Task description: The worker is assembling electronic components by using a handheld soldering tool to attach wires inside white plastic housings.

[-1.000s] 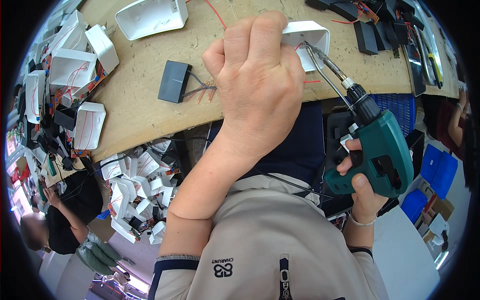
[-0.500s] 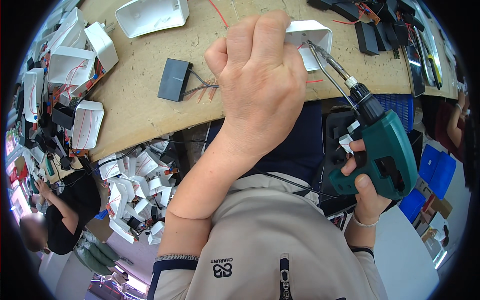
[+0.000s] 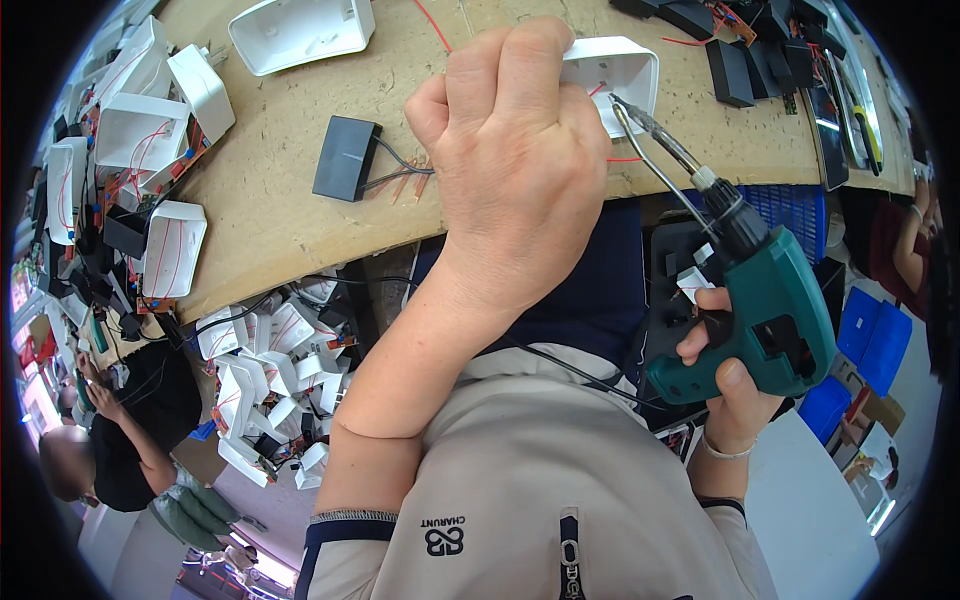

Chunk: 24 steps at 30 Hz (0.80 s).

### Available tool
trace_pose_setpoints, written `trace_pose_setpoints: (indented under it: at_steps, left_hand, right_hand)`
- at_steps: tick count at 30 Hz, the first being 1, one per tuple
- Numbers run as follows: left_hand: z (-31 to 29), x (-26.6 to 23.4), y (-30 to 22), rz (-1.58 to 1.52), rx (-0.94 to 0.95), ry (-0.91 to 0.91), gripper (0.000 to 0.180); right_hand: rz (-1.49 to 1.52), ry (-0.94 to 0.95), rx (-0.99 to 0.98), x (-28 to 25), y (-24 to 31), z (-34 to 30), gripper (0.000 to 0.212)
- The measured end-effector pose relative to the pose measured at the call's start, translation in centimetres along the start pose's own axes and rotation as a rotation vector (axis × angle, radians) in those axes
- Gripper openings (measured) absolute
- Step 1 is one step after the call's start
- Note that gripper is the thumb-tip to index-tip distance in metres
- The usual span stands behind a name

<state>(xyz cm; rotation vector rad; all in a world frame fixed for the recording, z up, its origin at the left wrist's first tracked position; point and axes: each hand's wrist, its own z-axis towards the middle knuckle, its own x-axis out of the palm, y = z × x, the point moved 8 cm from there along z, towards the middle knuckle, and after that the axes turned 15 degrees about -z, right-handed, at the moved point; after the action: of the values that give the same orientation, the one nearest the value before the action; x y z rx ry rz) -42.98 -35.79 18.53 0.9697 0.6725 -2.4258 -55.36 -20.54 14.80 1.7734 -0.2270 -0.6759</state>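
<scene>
My left hand [image 3: 520, 160] is curled at the table's edge against a white plastic housing [image 3: 635, 75], its fingertips hidden under the knuckles. A red wire [image 3: 625, 159] sticks out beside the hand. My right hand [image 3: 738, 395] is wrapped round the handle of a green soldering gun [image 3: 780, 300]. The gun's metal tip and thin feed tube point up and left, at the near opening of the housing. Whether the tip touches anything inside cannot be made out. Left of my left hand lies a black box [image 3: 345, 158] with a grey cable and bare copper-coloured wire ends.
Another white housing [image 3: 300, 35] stands at the far edge. White housings with red wires [image 3: 140, 130] crowd the left; more are heaped below the table [image 3: 270, 380]. Black boxes [image 3: 732, 73] and hand tools lie far right. A co-worker [image 3: 130, 440] sits at left.
The soldering gun's tip has shifted slightly left and down, and its handle a little left. My left hand and the housing have moved slightly left. The co-worker's arms at left have moved.
</scene>
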Motion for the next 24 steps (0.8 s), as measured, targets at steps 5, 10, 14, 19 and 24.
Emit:
trace_pose_setpoints:
  at_steps: [5, 10, 14, 19, 24]
  left_hand:
    - [0.0, 0.2, -0.3, 0.029, 0.018, 0.019, 0.006]
    - [0.5, 0.6, -0.9, 0.074, 0.000, 0.074, 0.005]
    - [0.0, 0.4, -0.5, 0.020, 0.094, 0.013, 0.006]
    - [0.7, 0.0, -1.3, 0.064, 0.043, 0.038, 0.005]
    - [1.0, 0.0, -1.3, 0.091, 0.037, 0.059, 0.005]
  right_hand:
    - [0.076, -0.010, 0.034, -1.6, -0.7, -1.3, 0.064]
    - [0.116, -0.066, 0.044, -3.5, -1.4, -1.7, 0.062]
    - [-0.004, -0.103, 0.028, -4.3, -1.2, -1.8, 0.060]
    - [-0.100, -0.137, 0.045, -4.5, -0.5, -2.0, 0.061]
    - [-0.156, -0.143, 0.070, -4.3, -0.2, -2.1, 0.060]
